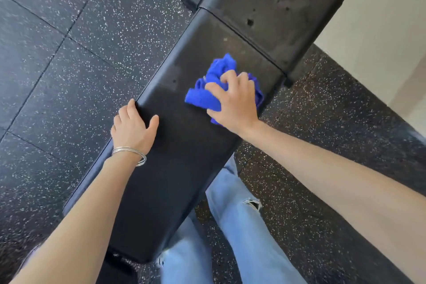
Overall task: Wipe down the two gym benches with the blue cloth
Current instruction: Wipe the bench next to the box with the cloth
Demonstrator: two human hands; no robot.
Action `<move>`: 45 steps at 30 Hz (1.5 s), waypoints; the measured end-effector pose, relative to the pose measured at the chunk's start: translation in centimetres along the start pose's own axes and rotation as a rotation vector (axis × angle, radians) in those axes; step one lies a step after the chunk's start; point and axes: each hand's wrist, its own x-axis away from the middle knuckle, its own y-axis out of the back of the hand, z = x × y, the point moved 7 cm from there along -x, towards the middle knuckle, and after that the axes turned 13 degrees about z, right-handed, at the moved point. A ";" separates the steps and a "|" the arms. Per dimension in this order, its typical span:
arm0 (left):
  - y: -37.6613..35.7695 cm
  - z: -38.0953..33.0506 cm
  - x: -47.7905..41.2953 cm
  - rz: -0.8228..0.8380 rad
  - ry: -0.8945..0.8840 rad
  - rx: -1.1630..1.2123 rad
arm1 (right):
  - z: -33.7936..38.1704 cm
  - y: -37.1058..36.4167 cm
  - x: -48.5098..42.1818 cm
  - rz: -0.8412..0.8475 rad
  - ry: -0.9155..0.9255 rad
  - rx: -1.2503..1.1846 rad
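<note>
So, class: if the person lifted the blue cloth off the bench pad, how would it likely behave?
The blue cloth is bunched into loose folds under the right hand, so it would probably hang limp rather than hold its shape. It looks thin and soft, so it is likely light. It should not roll or tip, and on the smooth bench pad it would probably slide easily when pushed.

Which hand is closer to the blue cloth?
The right hand. It sits on top of the blue cloth, pressing it onto the bench. The left hand rests flat on the bench's left edge, apart from the cloth.
</note>
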 end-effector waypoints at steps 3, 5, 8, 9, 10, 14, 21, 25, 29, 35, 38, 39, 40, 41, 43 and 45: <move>0.3 0.3 -0.1 0.006 0.015 0.032 | 3.9 -0.8 1.1 0.191 0.863 0.311; 0.3 0.4 0.0 0.004 0.011 0.034 | 1.6 -0.3 0.0 0.218 1.094 0.457; 0.2 0.2 0.1 -0.018 0.019 0.037 | -4.1 2.6 -5.1 0.038 0.443 0.290; 0.1 0.1 0.2 -0.027 0.026 0.038 | -5.9 3.5 -5.9 -0.037 0.116 0.150; 0.1 0.1 0.2 -0.037 0.030 0.041 | -6.7 3.5 -6.2 -0.071 -0.174 0.027; 0.3 0.4 0.2 -0.074 0.025 0.101 | 0.0 1.3 -7.6 -0.028 -0.423 -0.043; 0.4 2.4 0.3 -0.025 -0.057 0.197 | 10.4 -0.6 -8.2 0.199 0.687 0.310; 0.5 2.9 0.5 0.013 -0.052 0.180 | 3.2 2.6 -14.0 0.148 0.451 0.379; 0.6 2.5 0.1 0.033 -0.030 0.182 | -2.9 4.6 -15.5 0.034 -0.382 0.131; 0.9 1.7 -0.4 0.078 -0.019 0.176 | 8.7 -0.6 -12.6 0.233 0.210 0.206; 1.0 1.7 -0.7 0.111 -0.046 0.183 | 11.5 -1.1 -9.4 0.298 0.648 0.240; 1.0 1.7 -0.8 0.123 -0.055 0.184 | 11.2 -0.8 -8.9 0.297 0.760 0.283; 1.1 1.6 -0.9 0.135 -0.062 0.183 | 10.3 -0.4 -9.0 0.284 0.816 0.329; 1.1 1.6 -1.0 0.147 -0.064 0.180 | 8.9 0.4 -9.8 0.258 0.801 0.348; 1.1 1.6 -1.1 0.170 -0.065 0.172 | 5.2 2.3 -12.2 0.177 0.600 0.327; 1.1 1.6 -1.1 0.180 -0.073 0.167 | 1.9 3.8 -14.3 0.111 0.300 0.285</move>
